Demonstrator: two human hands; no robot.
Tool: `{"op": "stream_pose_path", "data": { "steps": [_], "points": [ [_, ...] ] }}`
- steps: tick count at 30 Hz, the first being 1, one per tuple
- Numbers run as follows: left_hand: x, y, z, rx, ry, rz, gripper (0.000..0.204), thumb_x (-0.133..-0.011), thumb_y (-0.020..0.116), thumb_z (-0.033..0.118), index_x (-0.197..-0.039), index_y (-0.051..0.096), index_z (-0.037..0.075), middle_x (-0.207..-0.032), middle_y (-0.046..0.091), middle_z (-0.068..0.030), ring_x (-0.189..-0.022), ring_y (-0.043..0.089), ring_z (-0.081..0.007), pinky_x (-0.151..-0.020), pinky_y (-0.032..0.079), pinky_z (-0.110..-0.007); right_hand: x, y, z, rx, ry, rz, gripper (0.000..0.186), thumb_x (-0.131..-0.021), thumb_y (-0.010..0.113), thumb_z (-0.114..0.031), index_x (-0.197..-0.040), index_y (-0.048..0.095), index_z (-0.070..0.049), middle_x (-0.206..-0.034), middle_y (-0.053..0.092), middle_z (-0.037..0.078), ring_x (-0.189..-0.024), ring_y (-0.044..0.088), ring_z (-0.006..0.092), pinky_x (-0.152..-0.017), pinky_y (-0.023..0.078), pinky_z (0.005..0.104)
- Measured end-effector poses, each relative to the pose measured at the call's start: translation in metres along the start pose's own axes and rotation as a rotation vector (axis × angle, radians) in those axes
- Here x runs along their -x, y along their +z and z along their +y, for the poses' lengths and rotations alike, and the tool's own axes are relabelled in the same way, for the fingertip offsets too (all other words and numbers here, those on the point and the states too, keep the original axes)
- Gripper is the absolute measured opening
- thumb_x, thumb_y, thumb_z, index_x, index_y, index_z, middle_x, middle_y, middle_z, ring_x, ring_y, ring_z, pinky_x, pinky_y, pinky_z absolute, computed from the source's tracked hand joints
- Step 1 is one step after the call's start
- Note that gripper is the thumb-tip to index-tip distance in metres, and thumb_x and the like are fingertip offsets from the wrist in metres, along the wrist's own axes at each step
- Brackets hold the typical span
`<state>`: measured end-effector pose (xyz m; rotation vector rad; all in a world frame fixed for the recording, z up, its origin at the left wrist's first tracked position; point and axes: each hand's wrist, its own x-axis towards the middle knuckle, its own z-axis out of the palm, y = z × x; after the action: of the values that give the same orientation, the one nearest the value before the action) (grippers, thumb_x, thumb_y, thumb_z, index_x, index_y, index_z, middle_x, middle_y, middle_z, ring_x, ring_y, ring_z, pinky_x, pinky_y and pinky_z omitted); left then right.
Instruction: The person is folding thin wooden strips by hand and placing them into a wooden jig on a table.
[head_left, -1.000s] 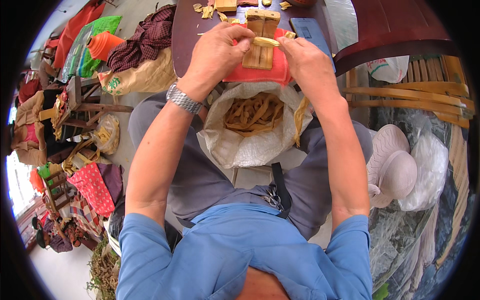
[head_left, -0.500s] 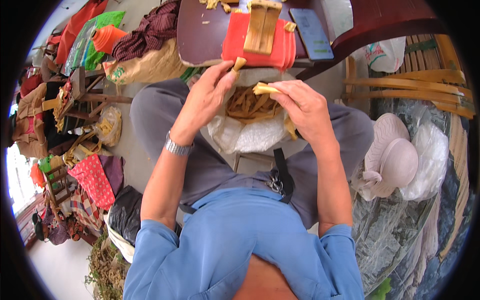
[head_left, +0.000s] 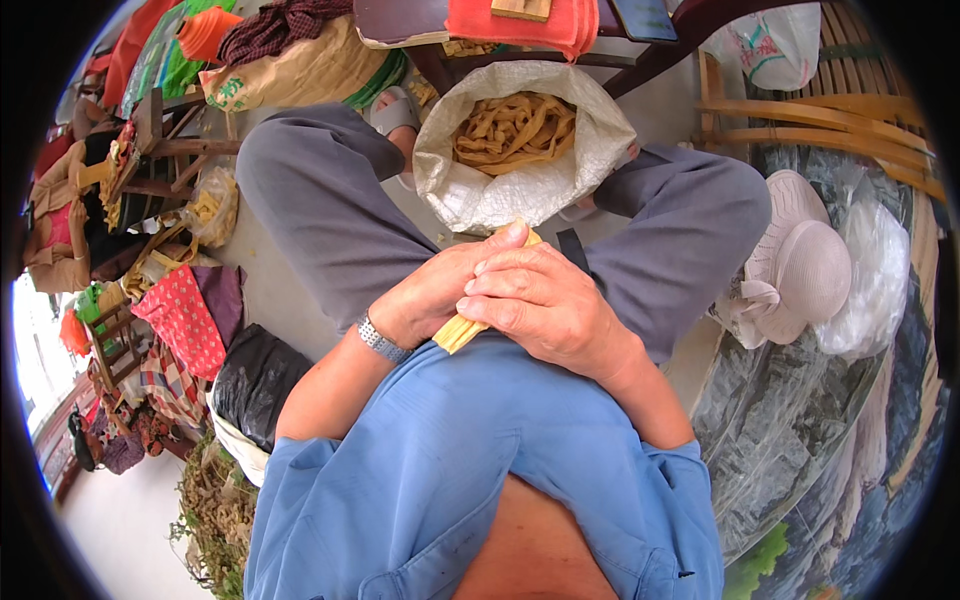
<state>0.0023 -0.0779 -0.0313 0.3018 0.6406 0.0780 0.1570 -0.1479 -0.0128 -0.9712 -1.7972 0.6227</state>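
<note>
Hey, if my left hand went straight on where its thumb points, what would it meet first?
Your left hand would probably meet the near side of the white woven sack first, though it may pass above, since depth is unclear in this view.

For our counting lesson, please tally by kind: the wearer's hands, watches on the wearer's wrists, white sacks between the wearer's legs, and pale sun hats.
Left hand and right hand: 2
Watch: 1
Sack: 1
Hat: 1
Total: 5
</note>
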Motion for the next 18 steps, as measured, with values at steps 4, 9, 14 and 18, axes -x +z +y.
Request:
{"op": "stream_pose_path", "data": {
  "steps": [4, 9, 14, 18],
  "points": [
    [0.015, 0.020, 0.007, -0.120, 0.075, 0.076, 0.035, -0.106, 0.050, 0.023, -0.128, 0.060, -0.002, -0.112, 0.067, -0.0093, -0.097, 0.064, -0.0119, -0.089, 0.052, -0.026, 0.001, 0.003, -0.013, -0.082, -0.009, 0.010, 0.024, -0.073, 0.074, -0.004, -0.097, 0.070, -0.004, -0.093, 0.068, 0.006, -0.092, 0.066, 0.0244, -0.081, 0.056, 0.0367],
    [0.010, 0.014, 0.000, -0.089, 0.195, 0.071, 0.033, -0.103, 0.055, 0.016, -0.131, 0.054, -0.002, -0.110, 0.067, -0.0097, -0.096, 0.066, -0.0138, -0.086, 0.055, -0.028, 0.000, -0.001, -0.013, -0.203, 0.071, 0.024, 0.025, -0.076, 0.080, -0.007, -0.098, 0.070, -0.003, -0.090, 0.069, 0.009, -0.088, 0.067, 0.0274, -0.079, 0.055, 0.0368],
    [0.009, 0.008, -0.004, -0.123, 0.194, 0.065, 0.041, -0.102, 0.055, 0.013, -0.140, 0.050, -0.003, -0.119, 0.065, -0.0101, -0.107, 0.064, -0.0148, -0.096, 0.051, -0.028, 0.002, -0.005, -0.012, -0.320, 0.243, 0.089, 0.022, -0.081, 0.080, -0.010, -0.097, 0.069, 0.001, -0.088, 0.070, 0.010, -0.084, 0.067, 0.0268, -0.078, 0.055, 0.0363],
    [0.014, 0.000, 0.007, -0.713, 0.122, 0.023, 0.025, -0.101, 0.053, 0.012, -0.122, 0.060, 0.002, -0.106, 0.067, -0.0071, -0.086, 0.061, -0.0118, -0.075, 0.053, -0.028, 0.010, -0.008, -0.008, -0.294, 0.370, 0.169, 0.015, -0.086, 0.075, -0.006, -0.100, 0.071, -0.001, -0.092, 0.071, 0.012, -0.089, 0.068, 0.0269, -0.081, 0.054, 0.0353]
  ]
}}
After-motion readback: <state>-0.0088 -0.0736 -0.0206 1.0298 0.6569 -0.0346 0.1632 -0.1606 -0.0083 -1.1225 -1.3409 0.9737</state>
